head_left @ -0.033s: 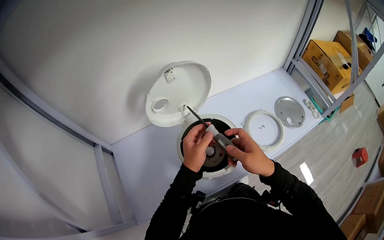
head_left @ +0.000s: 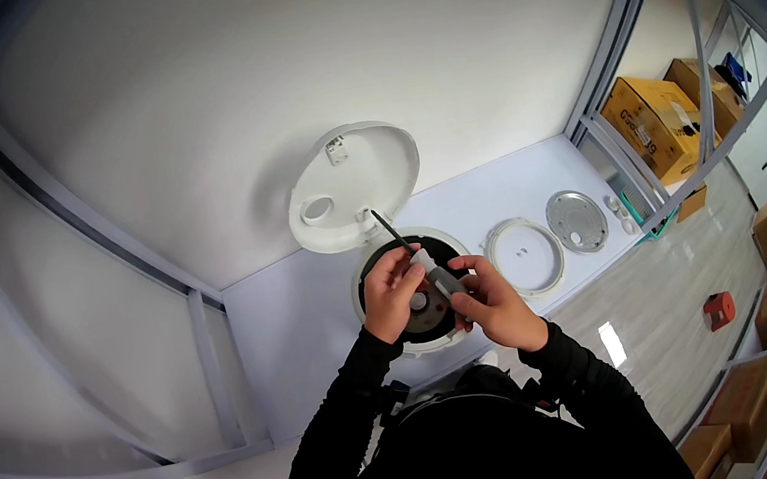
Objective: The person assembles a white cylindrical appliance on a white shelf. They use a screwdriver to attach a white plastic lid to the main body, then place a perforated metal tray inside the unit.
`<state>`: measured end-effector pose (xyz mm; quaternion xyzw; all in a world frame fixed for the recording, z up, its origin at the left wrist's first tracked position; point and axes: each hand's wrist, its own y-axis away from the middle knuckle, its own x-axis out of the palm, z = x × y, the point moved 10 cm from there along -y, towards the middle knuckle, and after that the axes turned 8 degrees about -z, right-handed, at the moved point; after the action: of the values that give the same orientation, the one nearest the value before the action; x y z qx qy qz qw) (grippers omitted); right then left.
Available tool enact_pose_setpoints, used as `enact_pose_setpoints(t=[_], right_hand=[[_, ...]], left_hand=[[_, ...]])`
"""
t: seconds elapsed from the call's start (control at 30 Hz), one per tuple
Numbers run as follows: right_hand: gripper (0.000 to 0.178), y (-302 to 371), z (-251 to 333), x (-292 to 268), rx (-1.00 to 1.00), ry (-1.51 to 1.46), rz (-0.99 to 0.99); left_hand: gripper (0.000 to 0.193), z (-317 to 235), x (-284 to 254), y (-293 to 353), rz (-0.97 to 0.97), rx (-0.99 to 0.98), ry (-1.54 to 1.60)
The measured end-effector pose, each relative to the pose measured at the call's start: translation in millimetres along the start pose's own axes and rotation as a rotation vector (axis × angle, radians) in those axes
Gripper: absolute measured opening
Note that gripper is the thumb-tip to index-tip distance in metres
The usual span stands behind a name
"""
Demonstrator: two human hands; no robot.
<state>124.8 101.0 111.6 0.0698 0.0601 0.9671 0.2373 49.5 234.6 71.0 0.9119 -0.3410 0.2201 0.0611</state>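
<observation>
A screwdriver (head_left: 446, 280) with a grey handle, pale collar and thin dark shaft is held between my two hands. My left hand (head_left: 388, 302) pinches it around the collar and the base of the shaft. The fingers of my right hand (head_left: 500, 309) are closed on the handle. Its shaft slants up and left, the tip at the hinge area of a raised white oval lid (head_left: 367, 169). Below my hands is the round white body of what looks like a rice cooker (head_left: 362, 296). Its dark interior, with a metal plate and central disc, is partly hidden by my hands.
Right of the cooker on the white table (head_left: 287, 357) lies a white ring (head_left: 561, 262) with small pieces inside it. Beyond are a perforated metal disc (head_left: 582, 211) and small white parts (head_left: 621, 213). Cardboard boxes (head_left: 653, 123), shelving and a red object (head_left: 719, 311) stand further right.
</observation>
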Motion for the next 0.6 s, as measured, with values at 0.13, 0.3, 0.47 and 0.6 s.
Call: enact_pose_setpoints(t=[0.13,0.3,0.47,0.6], right_hand=[[0.056,8,16,-10,-0.229,0.362,0.013],[0.038,14,47,-41,-0.402,0.519,-0.101],[0.039,12,56,-118,-0.483,0.36,-0.321],[0.037,16,64,-182,-0.497,0.397,-0.398]], left_hand=[[0.039,-9,15,12,0.094,0.131,-0.158],[0.044,-33,48,30,0.206,0.232,-0.35],[0.043,-33,93,33,0.201,0.145,-0.41],[0.035,-4,126,22,0.173,0.07,-0.503]])
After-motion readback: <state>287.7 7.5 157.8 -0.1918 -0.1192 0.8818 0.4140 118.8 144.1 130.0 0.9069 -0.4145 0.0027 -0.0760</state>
